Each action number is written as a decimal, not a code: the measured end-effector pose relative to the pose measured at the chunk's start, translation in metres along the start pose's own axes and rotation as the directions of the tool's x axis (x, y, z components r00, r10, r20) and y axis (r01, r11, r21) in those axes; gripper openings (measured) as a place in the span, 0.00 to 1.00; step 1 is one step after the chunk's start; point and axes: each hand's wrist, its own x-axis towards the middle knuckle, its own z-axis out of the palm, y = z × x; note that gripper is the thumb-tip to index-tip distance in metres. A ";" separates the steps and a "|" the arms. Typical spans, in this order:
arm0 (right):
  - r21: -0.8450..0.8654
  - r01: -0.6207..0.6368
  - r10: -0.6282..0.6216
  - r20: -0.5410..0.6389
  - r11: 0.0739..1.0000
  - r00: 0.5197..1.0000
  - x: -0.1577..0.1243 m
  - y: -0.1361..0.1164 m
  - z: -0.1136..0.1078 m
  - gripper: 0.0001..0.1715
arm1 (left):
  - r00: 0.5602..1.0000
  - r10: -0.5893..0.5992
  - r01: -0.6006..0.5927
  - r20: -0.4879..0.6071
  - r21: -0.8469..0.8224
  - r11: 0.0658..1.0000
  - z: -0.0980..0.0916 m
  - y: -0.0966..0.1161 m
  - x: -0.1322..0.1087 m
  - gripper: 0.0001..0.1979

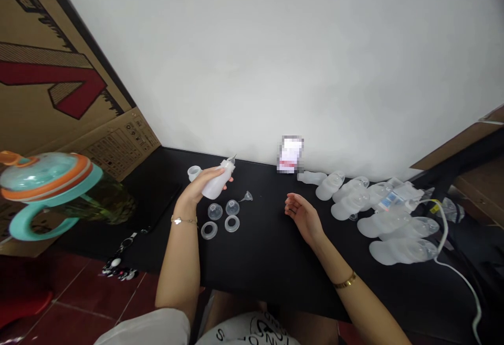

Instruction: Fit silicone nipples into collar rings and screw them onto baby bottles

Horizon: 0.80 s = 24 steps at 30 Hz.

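The left hand (189,190) wraps its fingers securely around a frosted plastic bottle (216,183), while the right hand (299,213) stays empty, fingers loosely curled, over the black bench (268,266).

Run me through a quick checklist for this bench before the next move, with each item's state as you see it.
1. Left hand grip: ok. Its fingers wrap the frosted bottle.
2. Right hand free: ok. It is open and holds nothing, over the black table.
3. Bottle neck: cannot tell. The fingers partly hide it.
4. Loose parts within reach: ok. Two clear domed caps, two clear rings and a small clear funnel piece lie beside the left hand.
5. White cable: not ok. It appears to run against the end of the frosted bottles at right.
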 end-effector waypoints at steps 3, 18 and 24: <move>-0.005 0.000 0.000 0.011 1.000 1.000 0.000 0.001 -0.001 0.14 | 0.996 -0.027 0.041 0.088 -0.155 0.987 -0.012 -0.014 0.010 0.22; -0.198 0.142 -0.135 0.048 0.970 0.990 -0.002 0.010 0.003 0.14 | 0.958 0.149 -0.236 -0.244 -0.379 0.895 0.096 -0.071 0.058 0.30; -0.554 0.391 -0.316 0.229 0.735 0.921 -0.014 0.008 0.012 0.10 | 0.901 0.243 -0.335 -0.359 -0.222 0.916 0.115 -0.076 0.046 0.29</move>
